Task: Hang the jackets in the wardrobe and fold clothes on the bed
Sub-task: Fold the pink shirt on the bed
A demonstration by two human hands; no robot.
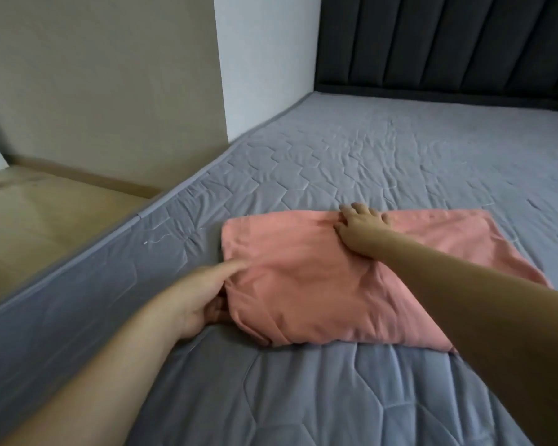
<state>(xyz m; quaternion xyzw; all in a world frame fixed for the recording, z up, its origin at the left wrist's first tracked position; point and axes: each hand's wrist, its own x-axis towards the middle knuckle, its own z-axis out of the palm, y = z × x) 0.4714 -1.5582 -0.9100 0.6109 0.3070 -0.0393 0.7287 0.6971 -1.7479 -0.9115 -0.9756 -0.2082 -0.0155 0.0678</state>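
A salmon-pink garment [319,284] lies folded into a rough rectangle on the grey quilted bed [400,149]. My left hand [200,294] grips its near-left edge, thumb on top and fingers tucked under the cloth. My right hand [361,226] reaches across and presses flat on the far edge of the garment, fingers spread. My right forearm covers part of the garment's right side. No jacket or wardrobe interior shows.
The mattress edge [78,268] runs diagonally at the left, with wooden floor [45,214] beyond it. A tall beige panel [110,75] stands at the left against a white wall. A dark padded headboard [448,43] closes the far end of the bed.
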